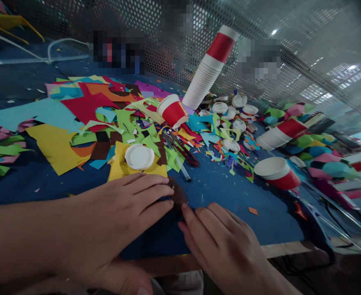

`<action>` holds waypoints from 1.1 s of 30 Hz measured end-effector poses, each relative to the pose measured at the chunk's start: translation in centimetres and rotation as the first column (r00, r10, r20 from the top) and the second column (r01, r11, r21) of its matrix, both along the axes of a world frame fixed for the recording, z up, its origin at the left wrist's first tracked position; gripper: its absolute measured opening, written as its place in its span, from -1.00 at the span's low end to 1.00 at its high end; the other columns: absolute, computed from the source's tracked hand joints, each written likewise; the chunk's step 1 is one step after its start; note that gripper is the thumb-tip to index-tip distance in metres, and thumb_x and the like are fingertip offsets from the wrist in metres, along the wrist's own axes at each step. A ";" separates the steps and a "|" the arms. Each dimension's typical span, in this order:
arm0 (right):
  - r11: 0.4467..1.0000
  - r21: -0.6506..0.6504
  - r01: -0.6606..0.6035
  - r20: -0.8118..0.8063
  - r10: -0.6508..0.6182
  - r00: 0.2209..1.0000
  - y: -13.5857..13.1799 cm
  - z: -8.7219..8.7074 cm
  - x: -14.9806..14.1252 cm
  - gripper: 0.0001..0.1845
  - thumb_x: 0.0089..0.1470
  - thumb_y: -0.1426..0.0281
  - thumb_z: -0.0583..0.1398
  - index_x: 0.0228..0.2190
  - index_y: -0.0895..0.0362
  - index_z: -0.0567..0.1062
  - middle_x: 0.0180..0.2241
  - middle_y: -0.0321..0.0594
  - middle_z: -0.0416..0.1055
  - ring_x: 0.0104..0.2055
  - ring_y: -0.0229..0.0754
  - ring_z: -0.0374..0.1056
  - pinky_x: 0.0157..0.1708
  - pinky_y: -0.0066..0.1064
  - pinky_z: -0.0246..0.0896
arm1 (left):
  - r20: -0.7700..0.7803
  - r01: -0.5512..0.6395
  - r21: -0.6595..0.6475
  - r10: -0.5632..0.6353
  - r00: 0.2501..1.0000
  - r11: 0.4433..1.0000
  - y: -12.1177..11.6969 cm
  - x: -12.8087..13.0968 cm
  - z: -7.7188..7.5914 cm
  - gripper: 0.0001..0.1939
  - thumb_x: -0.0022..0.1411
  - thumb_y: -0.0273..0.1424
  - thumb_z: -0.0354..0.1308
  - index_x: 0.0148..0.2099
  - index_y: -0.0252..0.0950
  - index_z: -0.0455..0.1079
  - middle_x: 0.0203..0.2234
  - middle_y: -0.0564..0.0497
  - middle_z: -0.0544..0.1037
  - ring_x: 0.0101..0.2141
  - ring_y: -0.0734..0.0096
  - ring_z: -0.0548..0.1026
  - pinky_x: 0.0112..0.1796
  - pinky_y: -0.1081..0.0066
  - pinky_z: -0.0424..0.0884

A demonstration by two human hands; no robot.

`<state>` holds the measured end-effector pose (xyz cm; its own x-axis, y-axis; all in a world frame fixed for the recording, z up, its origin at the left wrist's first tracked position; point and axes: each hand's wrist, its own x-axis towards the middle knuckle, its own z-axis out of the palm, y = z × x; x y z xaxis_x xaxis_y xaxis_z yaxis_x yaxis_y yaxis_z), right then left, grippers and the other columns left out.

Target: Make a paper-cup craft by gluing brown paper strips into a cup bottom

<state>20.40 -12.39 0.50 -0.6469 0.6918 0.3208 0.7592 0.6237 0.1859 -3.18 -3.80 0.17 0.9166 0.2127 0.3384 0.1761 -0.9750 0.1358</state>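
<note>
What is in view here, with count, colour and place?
brown piece: one, dark brown, at the fingertips
white disc: one, on yellow paper
pen: one, clear, beyond the hands
loose cups: two, red and white, mid-table and right
cup stacks: two, red and white, back and right
paper scraps: many, multicoloured, left to right
table: one, blue, below
perforated panel: grey, behind
left hand, right hand: bare, near edge
</note>
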 end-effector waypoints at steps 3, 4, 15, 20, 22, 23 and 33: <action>1.000 0.006 0.001 -0.036 -0.001 0.999 0.1 0.0 0.0 -0.78 0.22 0.52 0.16 -0.13 0.36 0.53 -0.48 -0.22 0.42 -0.46 -0.14 0.30 -0.56 -0.27 0.20 | -0.004 0.006 0.006 -0.006 1.000 1.000 0.1 0.0 0.1 -0.10 0.22 0.26 -0.05 0.13 -0.50 0.42 0.11 -0.33 0.50 0.09 -0.10 0.47 0.14 0.07 0.36; 1.000 0.011 0.002 -0.060 -0.001 0.998 0.1 0.0 0.0 -0.77 0.22 0.51 0.16 -0.13 0.36 0.53 -0.48 -0.22 0.43 -0.46 -0.14 0.31 -0.55 -0.27 0.21 | -0.009 0.007 0.007 -0.007 1.000 1.000 0.1 0.0 0.2 -0.10 0.22 0.26 -0.05 0.13 -0.51 0.42 0.10 -0.34 0.50 0.09 -0.11 0.47 0.14 0.07 0.36; 0.999 0.035 0.022 -0.156 -0.016 0.988 0.5 -0.4 0.3 -0.73 0.21 0.46 0.15 -0.17 0.31 0.61 -0.43 -0.13 0.51 -0.40 -0.11 0.35 -0.45 -0.27 0.40 | -0.033 0.009 -0.012 -0.009 0.999 1.000 0.2 -0.1 0.4 -0.10 0.25 0.26 -0.13 0.12 -0.50 0.44 0.13 -0.32 0.48 0.10 -0.10 0.46 0.12 0.08 0.36; 0.999 0.040 0.017 -0.151 -0.011 0.989 0.6 -0.1 0.3 -0.72 0.22 0.46 0.13 -0.18 0.30 0.61 -0.43 -0.11 0.52 -0.40 -0.10 0.37 -0.46 -0.26 0.44 | -0.039 0.013 -0.022 -0.014 0.999 1.000 0.1 0.1 0.5 -0.10 0.25 0.25 -0.11 0.12 -0.50 0.44 0.13 -0.31 0.48 0.11 -0.08 0.45 0.13 0.10 0.35; 0.999 0.029 0.014 -0.141 -0.010 0.990 0.6 -0.1 0.3 -0.71 0.22 0.46 0.12 -0.17 0.30 0.61 -0.43 -0.11 0.52 -0.41 -0.10 0.38 -0.47 -0.27 0.44 | -0.040 0.013 -0.024 -0.014 0.999 1.000 0.2 0.1 0.5 -0.11 0.25 0.25 -0.10 0.12 -0.50 0.44 0.14 -0.31 0.47 0.12 -0.09 0.44 0.13 0.09 0.35; 1.000 0.023 0.015 -0.135 -0.012 0.991 0.6 -0.1 0.4 -0.71 0.22 0.46 0.12 -0.16 0.30 0.61 -0.43 -0.11 0.52 -0.41 -0.10 0.38 -0.47 -0.27 0.44 | -0.038 0.012 -0.024 -0.013 0.999 1.000 0.2 0.1 0.5 -0.11 0.24 0.25 -0.10 0.13 -0.50 0.43 0.15 -0.32 0.46 0.12 -0.09 0.44 0.13 0.09 0.35; 1.000 -0.018 -0.024 -0.075 0.022 0.997 0.8 0.3 0.3 -0.65 0.26 0.38 0.09 -0.13 0.34 0.59 -0.43 -0.11 0.51 -0.43 -0.08 0.40 -0.55 -0.26 0.40 | -0.049 0.018 -0.028 -0.019 0.999 0.999 0.2 0.1 0.5 -0.11 0.26 0.25 -0.13 0.14 -0.50 0.42 0.14 -0.32 0.47 0.13 -0.07 0.43 0.14 0.09 0.33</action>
<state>20.74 -11.54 0.78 -0.6375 0.6835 0.3556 0.7559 0.6442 0.1170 -3.04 -3.58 0.63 0.9358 0.2043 0.2874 0.1652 -0.9741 0.1546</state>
